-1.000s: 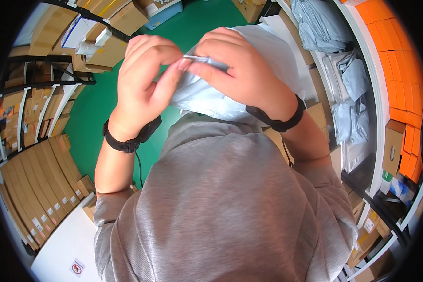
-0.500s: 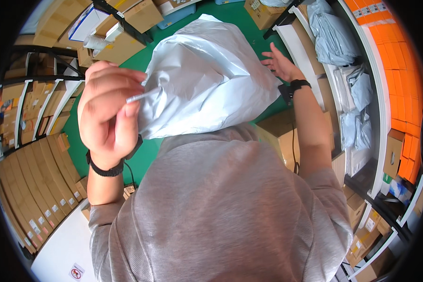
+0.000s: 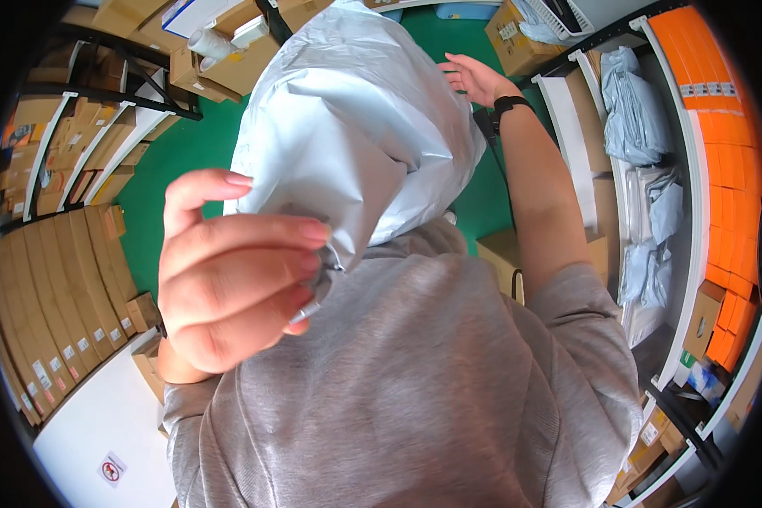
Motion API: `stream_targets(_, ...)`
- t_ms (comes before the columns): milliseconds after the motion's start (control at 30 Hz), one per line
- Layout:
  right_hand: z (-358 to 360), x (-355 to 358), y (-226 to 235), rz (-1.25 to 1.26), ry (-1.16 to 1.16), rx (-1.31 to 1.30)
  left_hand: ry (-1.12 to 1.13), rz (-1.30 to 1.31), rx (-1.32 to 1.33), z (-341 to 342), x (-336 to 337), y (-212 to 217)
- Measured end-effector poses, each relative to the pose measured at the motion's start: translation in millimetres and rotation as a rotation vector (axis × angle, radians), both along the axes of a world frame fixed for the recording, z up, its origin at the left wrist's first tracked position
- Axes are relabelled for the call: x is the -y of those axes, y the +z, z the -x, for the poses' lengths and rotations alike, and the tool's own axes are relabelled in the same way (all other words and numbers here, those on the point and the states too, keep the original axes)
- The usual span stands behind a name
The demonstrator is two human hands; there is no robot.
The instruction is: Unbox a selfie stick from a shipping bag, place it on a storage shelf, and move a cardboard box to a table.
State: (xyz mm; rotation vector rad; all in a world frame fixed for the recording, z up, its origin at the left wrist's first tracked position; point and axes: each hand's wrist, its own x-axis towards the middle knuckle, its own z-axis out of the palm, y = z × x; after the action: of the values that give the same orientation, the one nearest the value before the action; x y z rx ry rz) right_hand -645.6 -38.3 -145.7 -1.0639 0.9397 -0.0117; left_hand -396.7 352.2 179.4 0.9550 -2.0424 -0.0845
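A large crumpled silvery-white plastic mailing bag (image 3: 347,127) bulges in front of my chest. On its near left side, my left hand (image 3: 237,271) pinches a gathered corner of the bag between thumb and fingers, with the index finger sticking out apart. The thumb is mostly hidden behind the other fingers. At the bag's far right edge is my right hand (image 3: 481,80), its fingers spread and nothing seen in them. Whether its fingertips touch the bag I cannot tell. A black band (image 3: 510,103) circles the right wrist. What the bag contains does not show.
Shelves with cardboard boxes (image 3: 76,144) line the left, above a row of upright flat cartons (image 3: 59,288). On the right, a rack holds folded grey plastic bags (image 3: 631,110) beside stacked orange boxes (image 3: 728,186). An open carton (image 3: 495,254) stands on the green floor (image 3: 148,186).
My left hand has moved right and nearer my chest, drawing the bag's corner along. The bag has shifted left and up in view, and my right hand has moved slightly left with it.
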Motion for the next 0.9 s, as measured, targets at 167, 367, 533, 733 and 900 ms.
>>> stream_targets(167,-33.1,1.2,49.0,-0.042,0.055,0.078,-0.06,0.133,-0.056,-12.3,-9.5,1.7)
stream_targets(367,-41.7,-7.2,59.7,-0.15,-0.112,0.258,-0.039,0.24,-0.118,-19.8,-12.9,1.1)
stream_targets(533,-4.3,3.3,52.5,-0.141,-0.319,0.515,0.048,0.156,-0.095,-36.2,-21.3,-0.4)
stream_targets(733,75.0,2.8,58.1,0.046,-0.342,0.492,0.17,0.087,-0.144,-58.6,-5.3,-10.7)
stream_targets(900,155.2,-15.7,58.8,0.103,-0.505,0.474,0.274,0.211,-0.216,-81.5,32.4,-44.1)
